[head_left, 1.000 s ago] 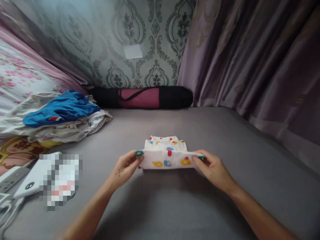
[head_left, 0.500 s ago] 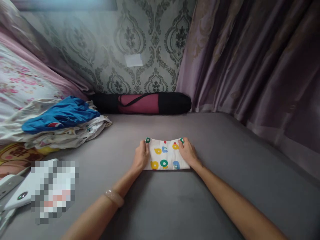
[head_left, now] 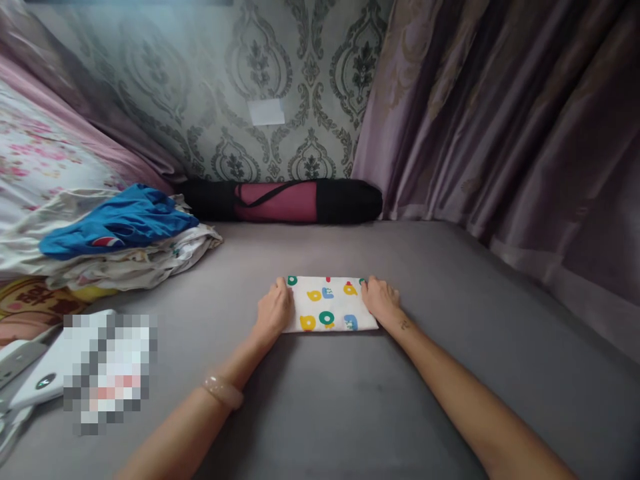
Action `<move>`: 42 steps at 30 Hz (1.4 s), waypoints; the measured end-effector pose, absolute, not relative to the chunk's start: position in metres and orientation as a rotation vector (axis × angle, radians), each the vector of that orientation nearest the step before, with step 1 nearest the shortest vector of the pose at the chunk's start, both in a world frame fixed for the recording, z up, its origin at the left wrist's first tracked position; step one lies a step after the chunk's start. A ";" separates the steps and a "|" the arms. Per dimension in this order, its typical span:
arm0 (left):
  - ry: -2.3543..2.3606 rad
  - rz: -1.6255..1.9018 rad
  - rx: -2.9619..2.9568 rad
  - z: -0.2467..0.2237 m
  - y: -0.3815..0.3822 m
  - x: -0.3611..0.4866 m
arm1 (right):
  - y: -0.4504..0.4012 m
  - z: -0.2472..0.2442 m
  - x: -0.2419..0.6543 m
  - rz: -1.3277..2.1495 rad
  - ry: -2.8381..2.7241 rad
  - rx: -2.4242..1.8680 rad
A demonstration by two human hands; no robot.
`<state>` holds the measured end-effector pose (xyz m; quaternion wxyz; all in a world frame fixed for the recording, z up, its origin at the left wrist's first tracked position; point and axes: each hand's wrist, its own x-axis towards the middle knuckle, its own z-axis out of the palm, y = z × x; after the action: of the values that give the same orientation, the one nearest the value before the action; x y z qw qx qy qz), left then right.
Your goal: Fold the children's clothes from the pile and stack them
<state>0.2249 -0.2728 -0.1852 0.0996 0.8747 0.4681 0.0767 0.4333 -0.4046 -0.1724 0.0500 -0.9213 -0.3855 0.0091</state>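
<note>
A folded white cloth (head_left: pixel 334 305) with yellow, green, blue and red prints lies flat on the grey bed sheet. My left hand (head_left: pixel 274 308) is closed at its left side, the curled fingers gripping the edge. At the opposite side my right hand (head_left: pixel 382 300) is closed on the right edge near the far corner. The cloth's top edge runs straight between both hands. The fingertips under the cloth are partly hidden.
Crumpled clothes with a blue garment (head_left: pixel 120 223) on top lie at the left. Nearer stand a white device (head_left: pixel 65 363) and a power strip (head_left: pixel 20 360). A black and maroon rolled bag (head_left: pixel 280 201) rests against the wall; curtains (head_left: pixel 500 120) hang at the right.
The cloth's far edge, sagging before, is now straight, and the cloth lies flatter. My hands have moved slightly outward along its sides. The view has tilted down a little.
</note>
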 end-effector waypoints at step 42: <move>0.921 0.815 2.576 -0.237 -0.309 0.184 | -0.347 -0.191 0.356 0.286 -1.965 -2.238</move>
<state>0.1839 -0.3086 -0.2370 0.1428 0.8932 0.3194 0.2825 0.3560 -0.3471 -0.1906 0.0749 -0.7459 -0.6549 0.0955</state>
